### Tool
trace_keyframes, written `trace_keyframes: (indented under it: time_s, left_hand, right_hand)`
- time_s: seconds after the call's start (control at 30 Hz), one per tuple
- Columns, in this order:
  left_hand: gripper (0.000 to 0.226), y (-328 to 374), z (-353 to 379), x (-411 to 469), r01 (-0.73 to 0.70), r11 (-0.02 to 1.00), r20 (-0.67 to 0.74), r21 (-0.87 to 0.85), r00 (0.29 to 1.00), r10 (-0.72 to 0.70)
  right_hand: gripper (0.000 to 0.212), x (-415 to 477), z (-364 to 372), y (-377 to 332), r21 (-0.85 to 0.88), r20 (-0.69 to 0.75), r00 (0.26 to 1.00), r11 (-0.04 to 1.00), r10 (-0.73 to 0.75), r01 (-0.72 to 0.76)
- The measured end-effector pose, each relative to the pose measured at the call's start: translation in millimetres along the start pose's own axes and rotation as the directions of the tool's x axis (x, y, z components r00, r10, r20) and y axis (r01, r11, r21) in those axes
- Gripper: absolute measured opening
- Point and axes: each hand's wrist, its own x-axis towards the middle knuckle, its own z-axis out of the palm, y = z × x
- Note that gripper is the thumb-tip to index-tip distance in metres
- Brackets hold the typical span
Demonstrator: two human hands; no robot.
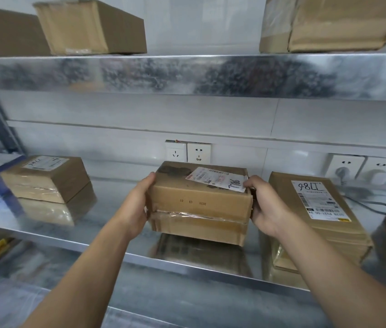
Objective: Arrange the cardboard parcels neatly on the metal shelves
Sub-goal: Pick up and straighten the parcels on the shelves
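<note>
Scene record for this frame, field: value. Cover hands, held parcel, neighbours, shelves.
left hand: grips left side of centre parcel
right hand: grips its right side, thumb at the label corner
centre parcel: taped cardboard, label on top; resting on or just above middle shelf, cannot tell
left parcel: on middle shelf, apart
right parcel: labelled, beside right hand
upper shelf: holds more parcels
wall sockets: behind centre parcel

L hand (137, 204) & R hand (265, 207) stretched fwd, gripping opp. sides of parcel (201, 202).
</note>
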Motion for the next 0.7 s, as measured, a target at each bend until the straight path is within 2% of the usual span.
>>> trace_keyframes:
  time_s: [0.1, 0.23, 0.33, 0.7]
  left_hand:
    - [0.022, -4, -2, 5, -0.023, 0.998, 0.002, 0.056, 1.000, 0.023]
    - [0.020, -7, -2, 11, -0.007, 0.995, -0.004, 0.096, 1.000, 0.007]
    - [0.013, -11, 1, 14, 0.001, 0.994, -0.025, 0.105, 1.000, 0.001]
    - [0.009, -27, 6, 35, -0.021, 0.989, -0.097, 0.148, 0.995, 0.036]
  right_hand:
    - [0.032, 4, -1, 3, -0.051, 0.012, 1.000, 0.999, -0.002, 0.002]
    - [0.028, 9, -2, 7, -0.115, 0.068, 0.996, 0.991, -0.061, 0.069]
    - [0.032, 10, 0, 13, -0.143, 0.084, 0.995, 0.987, -0.055, 0.067]
    - [0.024, 26, 3, 30, -0.211, 0.007, 0.997, 0.974, -0.081, 0.081]
